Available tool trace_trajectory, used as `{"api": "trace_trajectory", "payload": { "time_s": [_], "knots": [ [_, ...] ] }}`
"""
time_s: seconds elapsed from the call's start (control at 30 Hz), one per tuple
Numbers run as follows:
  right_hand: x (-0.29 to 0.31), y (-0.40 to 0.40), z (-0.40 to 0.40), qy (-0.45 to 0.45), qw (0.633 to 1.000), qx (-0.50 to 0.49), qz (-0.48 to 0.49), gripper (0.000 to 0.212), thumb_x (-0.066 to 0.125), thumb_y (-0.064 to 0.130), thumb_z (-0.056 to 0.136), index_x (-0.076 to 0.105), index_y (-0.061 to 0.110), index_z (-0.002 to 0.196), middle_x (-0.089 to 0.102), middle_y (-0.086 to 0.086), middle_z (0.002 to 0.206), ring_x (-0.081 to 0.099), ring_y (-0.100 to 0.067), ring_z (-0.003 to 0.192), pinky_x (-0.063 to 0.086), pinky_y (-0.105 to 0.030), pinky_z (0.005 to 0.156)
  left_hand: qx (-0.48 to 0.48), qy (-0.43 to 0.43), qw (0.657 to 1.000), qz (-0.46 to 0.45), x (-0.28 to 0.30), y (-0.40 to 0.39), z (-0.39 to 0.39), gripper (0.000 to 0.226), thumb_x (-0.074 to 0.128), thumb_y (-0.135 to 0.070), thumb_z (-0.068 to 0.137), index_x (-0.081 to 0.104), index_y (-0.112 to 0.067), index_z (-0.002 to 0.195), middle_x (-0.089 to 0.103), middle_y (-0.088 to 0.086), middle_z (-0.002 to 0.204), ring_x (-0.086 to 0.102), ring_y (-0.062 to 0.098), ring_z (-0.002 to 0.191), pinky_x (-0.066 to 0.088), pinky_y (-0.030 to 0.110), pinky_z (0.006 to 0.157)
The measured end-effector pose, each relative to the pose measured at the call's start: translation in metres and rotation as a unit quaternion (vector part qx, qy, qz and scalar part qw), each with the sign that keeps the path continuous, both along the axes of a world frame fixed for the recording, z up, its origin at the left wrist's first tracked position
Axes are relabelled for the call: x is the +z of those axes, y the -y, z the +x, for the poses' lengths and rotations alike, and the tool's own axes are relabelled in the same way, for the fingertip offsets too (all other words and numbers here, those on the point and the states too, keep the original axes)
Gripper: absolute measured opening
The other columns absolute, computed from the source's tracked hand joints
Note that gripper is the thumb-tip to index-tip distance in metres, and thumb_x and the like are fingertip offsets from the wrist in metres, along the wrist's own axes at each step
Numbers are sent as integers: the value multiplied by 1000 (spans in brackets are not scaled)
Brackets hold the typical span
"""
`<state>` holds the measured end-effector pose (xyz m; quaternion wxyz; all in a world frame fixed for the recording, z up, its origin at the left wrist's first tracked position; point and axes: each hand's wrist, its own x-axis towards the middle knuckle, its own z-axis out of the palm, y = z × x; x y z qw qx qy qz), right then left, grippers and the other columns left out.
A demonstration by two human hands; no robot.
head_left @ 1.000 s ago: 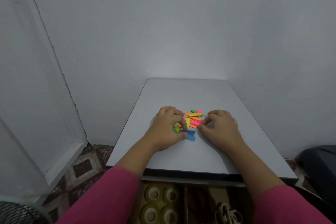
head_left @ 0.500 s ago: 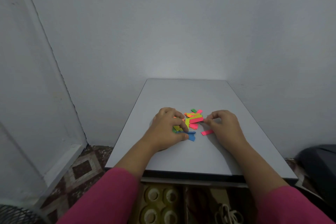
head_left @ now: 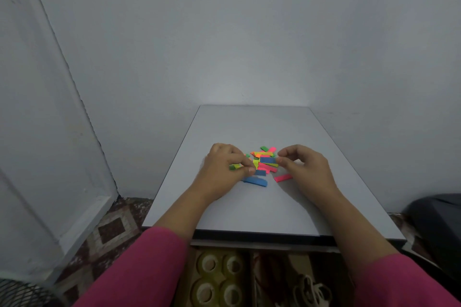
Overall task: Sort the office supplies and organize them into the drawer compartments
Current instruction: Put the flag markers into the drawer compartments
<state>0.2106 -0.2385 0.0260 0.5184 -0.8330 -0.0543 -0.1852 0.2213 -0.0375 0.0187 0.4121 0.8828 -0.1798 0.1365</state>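
A pile of small neon paper flags (head_left: 262, 157) in pink, orange, yellow, green and blue lies on the grey desk top (head_left: 249, 207). My left hand (head_left: 222, 169) rests on the pile's left side, its curled fingers and thumb pinching green and yellow flags (head_left: 234, 167). On the right, my right hand (head_left: 304, 167) pinches the end of a blue flag (head_left: 268, 160) between thumb and forefinger. A longer blue flag (head_left: 257, 181) and a single pink flag (head_left: 283, 177) lie loose just in front of the pile.
Below the desk's front edge the drawer (head_left: 262, 248) stands open. Its left compartment holds several tape rolls (head_left: 217, 279), and a right compartment holds rubber bands (head_left: 309, 289). Walls close in behind and to the left. A dark object (head_left: 436, 227) sits at the right.
My right hand has let go of the pink flag and now pinches a blue one at the pile's right edge. The left hand has stayed on the pile's left side.
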Motion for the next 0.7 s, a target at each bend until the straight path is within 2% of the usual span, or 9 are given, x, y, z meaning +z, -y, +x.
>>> {"api": "trace_trajectory", "payload": {
  "time_s": [0.07,0.13,0.17,0.23,0.3,0.37,0.47,0.57,0.7],
  "knots": [
    [2,0,-2,-24,999,35,30,6,71,12,83,72,16,87,66,-5,81,62,6,66,46,-7,58,12,-22,999,-30,3,1,-2,9,71,-22,83,73,-31,81,60,-12,87,46,-5,95,38,17,81],
    [2,1,-2,-49,995,66,47,9,74,11,81,74,20,81,69,-8,81,69,-10,71,54,-21,69,12,-47,998,-51,7,1,-7,6,70,-18,84,75,-21,83,60,-12,82,48,-13,86,37,7,71],
    [2,2,-3,-57,994,80,40,12,75,11,80,75,22,77,70,-6,80,69,-14,72,54,-25,72,9,-50,998,-49,8,1,-10,6,70,-17,84,76,-18,83,60,-11,81,49,-13,84,39,9,71],
    [1,2,-5,-58,994,94,-18,16,74,11,80,74,24,71,70,3,75,64,-3,72,48,-17,72,10,-43,999,-30,9,2,-17,6,71,-18,83,77,-17,84,63,-6,80,51,-5,85,43,21,74],
    [0,-1,-7,-40,989,96,-109,13,73,15,80,75,27,75,66,10,78,60,-1,80,44,-13,70,25,-25,999,18,5,3,-24,9,70,-23,84,78,-21,86,64,-4,82,51,5,87,46,28,76],
    [0,-2,-7,-7,976,90,-200,8,71,24,82,76,28,85,60,15,81,57,-4,84,45,-18,74,45,2,995,91,1,3,-31,12,67,-30,85,78,-26,88,65,-6,84,49,8,89,46,30,78],
    [-4,-5,-4,76,940,90,-320,21,64,40,84,75,29,97,56,19,81,51,-8,83,41,-29,77,67,28,989,131,-4,4,-37,14,66,-36,86,76,-30,94,64,-9,88,46,8,95,39,27,82],
    [-6,-9,-5,116,916,101,-370,31,53,44,82,76,28,97,60,10,82,50,-13,82,36,-30,72,84,12,990,113,-6,3,-36,19,66,-41,85,73,-32,99,62,-10,90,45,9,98,35,25,82],
    [-8,-10,-5,116,915,81,-378,40,43,49,79,74,26,91,56,11,81,47,-11,84,35,-29,75,74,2,989,125,-5,3,-37,16,66,-39,85,73,-30,95,61,-8,92,46,11,99,38,27,84]
  ]
}}
